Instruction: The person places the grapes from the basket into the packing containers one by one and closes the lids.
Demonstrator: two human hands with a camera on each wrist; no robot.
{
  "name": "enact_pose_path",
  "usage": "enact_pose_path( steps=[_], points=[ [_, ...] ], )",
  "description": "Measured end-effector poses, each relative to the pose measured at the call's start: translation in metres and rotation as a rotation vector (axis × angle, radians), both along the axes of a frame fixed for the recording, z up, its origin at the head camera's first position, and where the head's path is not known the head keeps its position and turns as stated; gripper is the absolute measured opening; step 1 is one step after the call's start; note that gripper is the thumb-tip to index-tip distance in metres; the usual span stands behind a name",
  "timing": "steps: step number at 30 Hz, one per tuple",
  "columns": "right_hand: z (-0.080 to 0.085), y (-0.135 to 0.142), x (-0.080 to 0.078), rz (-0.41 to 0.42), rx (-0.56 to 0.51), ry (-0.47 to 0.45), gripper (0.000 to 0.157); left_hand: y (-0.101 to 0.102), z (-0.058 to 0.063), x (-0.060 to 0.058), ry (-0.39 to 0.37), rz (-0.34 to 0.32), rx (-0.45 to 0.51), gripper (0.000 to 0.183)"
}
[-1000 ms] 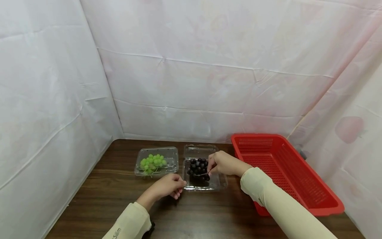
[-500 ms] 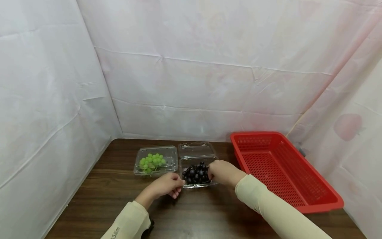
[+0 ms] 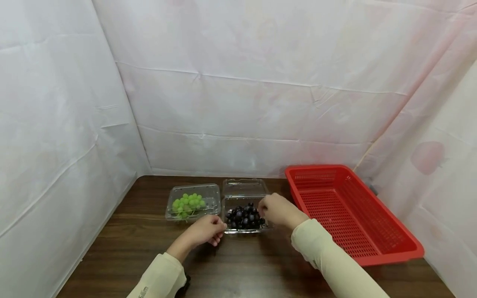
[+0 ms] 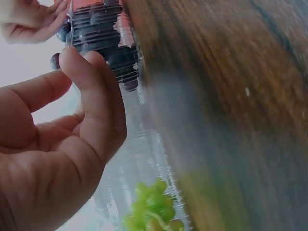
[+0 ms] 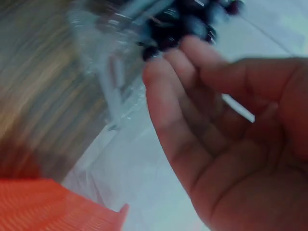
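Note:
Dark purple grapes [image 3: 244, 217] sit in a clear plastic clamshell box [image 3: 244, 231], whose lid [image 3: 244, 188] is folded back behind it. At the box's near left corner my left hand [image 3: 205, 230] pinches the rim between thumb and fingertips, as the left wrist view shows. My right hand [image 3: 280, 210] is at the right side of the grapes, palm and bent fingers visible in the right wrist view. Its fingertips [image 5: 156, 72] are beside the dark grapes [image 5: 195, 24], with nothing visible gripped between them.
Left of this box stands a second clear plastic box [image 3: 213, 191] with green grapes [image 3: 188, 204] in it. A red plastic basket [image 3: 376, 258] stands at the right. White sheeting [image 3: 223, 107] encloses the back and sides of the brown wooden table [image 3: 126, 248].
The dark grapes have come down nearer the front of their box, and the box has shifted slightly left. My right hand has let go of the grapes' stem and lifted a little.

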State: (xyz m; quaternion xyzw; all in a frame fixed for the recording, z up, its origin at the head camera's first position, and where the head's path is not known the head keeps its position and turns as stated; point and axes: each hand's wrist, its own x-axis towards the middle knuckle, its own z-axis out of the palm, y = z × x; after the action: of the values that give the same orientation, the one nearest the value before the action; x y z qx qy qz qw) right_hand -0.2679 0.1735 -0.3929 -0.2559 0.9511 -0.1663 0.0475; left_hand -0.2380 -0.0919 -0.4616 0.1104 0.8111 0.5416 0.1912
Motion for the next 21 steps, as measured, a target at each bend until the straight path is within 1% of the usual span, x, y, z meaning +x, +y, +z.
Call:
enact_pose_path(
  steps=[2,5,8,9,11,14,16,19,21],
  points=[
    [0.002,0.001,-0.002,-0.112,-0.087,-0.014,0.026,0.001,0.002,0.002,0.060,0.027,-0.055,0.023],
    [0.004,0.001,-0.002,-0.271,-0.240,-0.043,0.026,0.004,0.007,0.004,0.177,0.075,-0.176,0.020],
    [-0.001,-0.001,-0.001,-0.385,-0.364,-0.056,0.028,0.008,0.011,0.006,0.281,0.132,-0.303,0.022],
    [-0.003,-0.002,-0.001,-0.417,-0.394,-0.057,0.028,0.010,0.012,0.006,0.313,0.151,-0.340,0.023],
    [-0.009,-0.002,-0.003,-0.469,-0.432,-0.051,0.030,0.014,0.013,0.005,0.354,0.184,-0.397,0.023],
    [-0.019,-0.003,-0.008,-0.537,-0.459,-0.050,0.034,0.018,0.013,0.003,0.377,0.212,-0.452,0.022],
    [-0.026,-0.002,-0.011,-0.574,-0.477,-0.059,0.036,0.020,0.012,0.000,0.364,0.220,-0.464,0.021],
    [-0.038,0.002,-0.018,-0.623,-0.515,-0.085,0.038,0.022,0.012,-0.005,0.347,0.227,-0.464,0.022],
    [-0.046,0.006,-0.023,-0.651,-0.541,-0.100,0.040,0.024,0.011,-0.010,0.334,0.231,-0.444,0.027]
  ],
)
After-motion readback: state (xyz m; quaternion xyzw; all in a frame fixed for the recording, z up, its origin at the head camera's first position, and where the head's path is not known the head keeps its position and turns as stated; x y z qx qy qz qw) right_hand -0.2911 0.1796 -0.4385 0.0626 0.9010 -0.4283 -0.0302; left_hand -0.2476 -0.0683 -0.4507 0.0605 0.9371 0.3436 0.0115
